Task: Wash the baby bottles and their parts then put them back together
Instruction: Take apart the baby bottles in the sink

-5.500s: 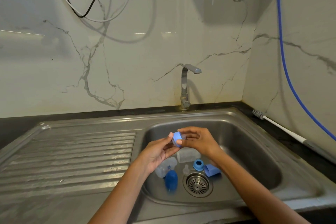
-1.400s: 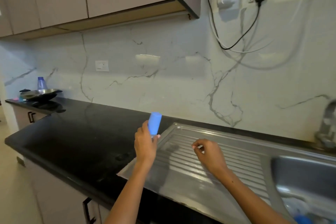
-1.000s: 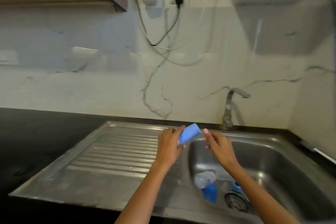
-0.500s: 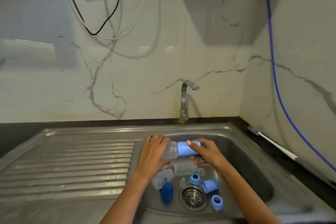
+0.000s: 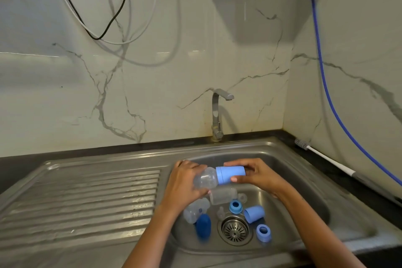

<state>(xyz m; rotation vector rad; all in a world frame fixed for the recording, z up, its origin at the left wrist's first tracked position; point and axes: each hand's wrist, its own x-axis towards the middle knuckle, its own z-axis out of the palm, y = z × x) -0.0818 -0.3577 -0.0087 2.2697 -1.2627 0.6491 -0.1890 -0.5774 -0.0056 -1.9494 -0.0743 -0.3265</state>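
I hold a clear baby bottle (image 5: 206,179) sideways over the steel sink (image 5: 309,191). My left hand (image 5: 186,183) grips its body. My right hand (image 5: 256,174) grips the light blue cap (image 5: 230,174) on its neck end. In the basin lie a second clear bottle (image 5: 224,195), a bottle with a dark blue cap (image 5: 203,225), a light blue cap (image 5: 254,214), two blue collar rings (image 5: 235,206) (image 5: 263,233) and a clear teat (image 5: 220,213), all around the drain (image 5: 235,230).
The tap (image 5: 217,113) stands at the back of the sink, no water running. A ridged draining board (image 5: 82,198) lies to the left. A bottle brush (image 5: 322,159) rests on the black counter at right. A blue hose (image 5: 322,85) and cables hang on the marble wall.
I turned from the left counter back to the sink with the blue-capped bottle. My right hand took hold of the cap; the bottle now lies level between both hands.
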